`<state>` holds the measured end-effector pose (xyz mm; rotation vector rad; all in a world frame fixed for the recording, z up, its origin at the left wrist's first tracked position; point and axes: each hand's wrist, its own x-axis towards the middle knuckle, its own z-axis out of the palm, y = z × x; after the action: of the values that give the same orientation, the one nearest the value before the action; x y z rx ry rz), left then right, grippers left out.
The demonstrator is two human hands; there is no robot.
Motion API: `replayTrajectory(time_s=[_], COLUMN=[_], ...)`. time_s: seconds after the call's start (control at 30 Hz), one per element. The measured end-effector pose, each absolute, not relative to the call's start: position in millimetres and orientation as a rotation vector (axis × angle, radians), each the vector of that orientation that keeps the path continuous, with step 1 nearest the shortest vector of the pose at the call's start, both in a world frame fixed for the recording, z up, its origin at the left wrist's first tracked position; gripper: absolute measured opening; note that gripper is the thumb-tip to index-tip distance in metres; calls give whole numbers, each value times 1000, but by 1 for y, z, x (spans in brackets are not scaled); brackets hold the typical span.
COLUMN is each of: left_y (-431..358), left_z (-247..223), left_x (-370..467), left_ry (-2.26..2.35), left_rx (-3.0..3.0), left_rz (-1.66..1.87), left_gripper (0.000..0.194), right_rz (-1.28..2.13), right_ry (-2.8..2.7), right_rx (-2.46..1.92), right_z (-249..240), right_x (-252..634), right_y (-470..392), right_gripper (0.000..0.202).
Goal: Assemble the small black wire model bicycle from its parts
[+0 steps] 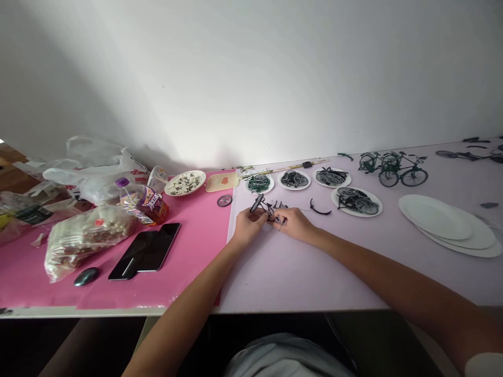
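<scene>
My left hand (249, 227) is closed on a small dark model bicycle (257, 203), partly assembled, with one wheel pointing up and left. My right hand (293, 223) meets it from the right, fingers pinched at the model's other end around a small dark part (282, 222) that is mostly hidden. Just behind the hands lie a few small black pieces. To their right a curved black part (320, 207) rests on the pale table. A loose black wheel (224, 200) lies on the pink mat, left of the hands.
Several plates (357, 202) of bicycle parts stand behind and right. Finished green bicycles (403, 170) and stacked white plates (451, 222) are farther right. On the pink mat (192, 262) are phones (145, 251), a mouse (86, 276), a bottle (143, 201) and plastic bags (88, 233).
</scene>
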<state>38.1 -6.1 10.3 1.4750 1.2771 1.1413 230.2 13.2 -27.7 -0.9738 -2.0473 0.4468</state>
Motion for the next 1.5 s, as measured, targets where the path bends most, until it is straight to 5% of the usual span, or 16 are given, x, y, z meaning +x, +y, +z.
replayTrajectory(time_s=[1.5], left_y=[5], left_z=[-14], left_x=[32], left_ry=[1189], left_rx=[1705], left_rz=[1050], left_gripper=[42], right_rz=[446], right_ry=[-2038], right_rx=[-1028], right_z=[-24], right_x=[231], right_y=[10], right_gripper=[7])
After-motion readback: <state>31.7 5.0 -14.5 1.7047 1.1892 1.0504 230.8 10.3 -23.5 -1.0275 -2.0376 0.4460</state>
